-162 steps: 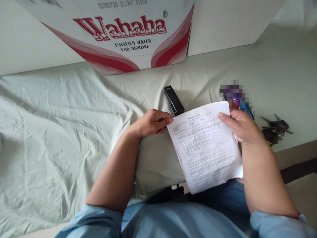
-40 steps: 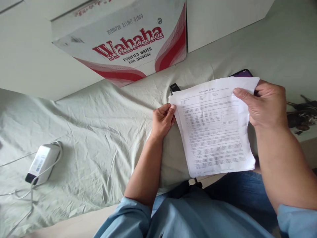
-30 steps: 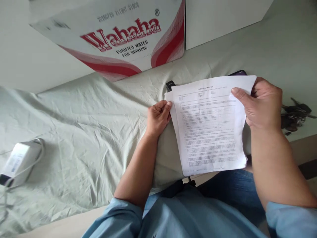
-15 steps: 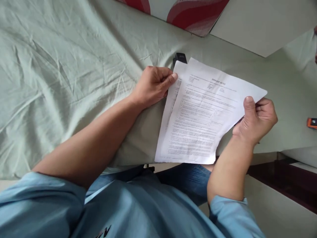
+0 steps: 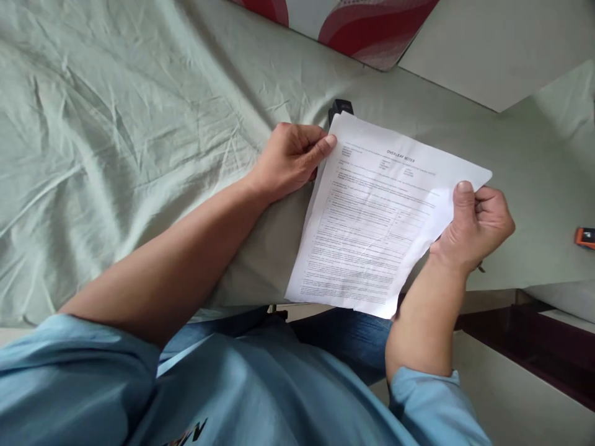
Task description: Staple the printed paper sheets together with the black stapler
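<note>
Printed paper sheets (image 5: pixel 372 217), headed "OVERLEAF NOTES", are held up over the near edge of the cloth-covered table. My left hand (image 5: pixel 295 155) pinches them at the upper left edge, thumb on top. At the upper right corner, my right hand (image 5: pixel 478 220) grips the paper with its thumb in front and fingers curled behind. One sheet lies almost squarely over another, whose edge shows only along the left side. A black object, perhaps a stapler (image 5: pixel 341 106), pokes out behind the top left corner, mostly covered by the paper.
A wrinkled pale green cloth (image 5: pixel 139 124) covers the table. Behind stand a red and white panel (image 5: pixel 372 31) and a plain grey board (image 5: pixel 502 49). An orange and black object (image 5: pixel 584 237) lies at the far right. Below it is a dark brown shelf (image 5: pixel 534 347).
My right hand has moved left with the top sheet, which now covers most of the sheet underneath. My left hand has stayed nearly in place, still pinching the left edge.
</note>
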Available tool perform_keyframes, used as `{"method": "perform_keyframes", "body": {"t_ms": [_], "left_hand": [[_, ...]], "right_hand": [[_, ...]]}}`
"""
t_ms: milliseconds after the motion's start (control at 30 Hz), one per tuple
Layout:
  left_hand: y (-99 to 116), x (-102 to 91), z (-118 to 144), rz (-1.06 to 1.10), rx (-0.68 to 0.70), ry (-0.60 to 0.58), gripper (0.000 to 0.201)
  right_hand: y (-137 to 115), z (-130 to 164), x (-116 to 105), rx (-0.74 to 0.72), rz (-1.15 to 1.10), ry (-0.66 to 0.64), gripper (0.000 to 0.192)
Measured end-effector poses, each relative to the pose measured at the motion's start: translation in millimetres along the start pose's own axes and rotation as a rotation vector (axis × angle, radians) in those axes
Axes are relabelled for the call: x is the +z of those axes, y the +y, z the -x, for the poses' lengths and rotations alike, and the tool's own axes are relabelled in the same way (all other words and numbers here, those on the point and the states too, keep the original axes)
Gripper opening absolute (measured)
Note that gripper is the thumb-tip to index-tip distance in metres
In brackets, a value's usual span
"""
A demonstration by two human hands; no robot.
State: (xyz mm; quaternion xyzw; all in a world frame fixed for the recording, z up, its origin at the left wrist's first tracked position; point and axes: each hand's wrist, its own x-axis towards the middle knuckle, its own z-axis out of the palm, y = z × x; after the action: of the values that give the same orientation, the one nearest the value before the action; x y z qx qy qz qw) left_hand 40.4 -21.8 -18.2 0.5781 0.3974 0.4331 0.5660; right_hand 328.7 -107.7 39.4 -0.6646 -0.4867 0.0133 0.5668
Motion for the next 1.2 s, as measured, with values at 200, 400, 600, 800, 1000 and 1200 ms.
{"method": "perform_keyframes", "body": {"t_ms": [200,400,600,800,1000,1200], "left_hand": [[-2.9,1.3,-3.5,-0.064,0.079,-0.015,0.061],[-0.9,1.3,-3.1,-0.071,0.095,-0.029,0.060],[-1.4,1.3,-2.8,-0.046,0.111,-0.016,0.057],[-1.7,1.6,-2.9,-0.032,0.069,0.034,0.055],[2.4,1.6,-3.3,-0.091,0.139,-0.023,0.062],[-2.6,1.2,-5.6,-0.158,0.193,-0.026,0.056]], "right_hand": [[0.3,0.9,1.6,-0.007,0.026,-0.060,0.030],[1.2,-2.5,-2.5,-0.027,0.071,-0.055,0.037],[3.4,-5.5,-5.3,-0.053,0.088,-0.057,0.047],[6.0,-7.7,-9.4,-0.071,0.037,-0.066,0.042],[4.1,-6.5,-6.8,-0.027,0.038,-0.078,0.035],[4.7,-4.4,-4.5,-0.029,0.087,-0.083,0.035]]}}
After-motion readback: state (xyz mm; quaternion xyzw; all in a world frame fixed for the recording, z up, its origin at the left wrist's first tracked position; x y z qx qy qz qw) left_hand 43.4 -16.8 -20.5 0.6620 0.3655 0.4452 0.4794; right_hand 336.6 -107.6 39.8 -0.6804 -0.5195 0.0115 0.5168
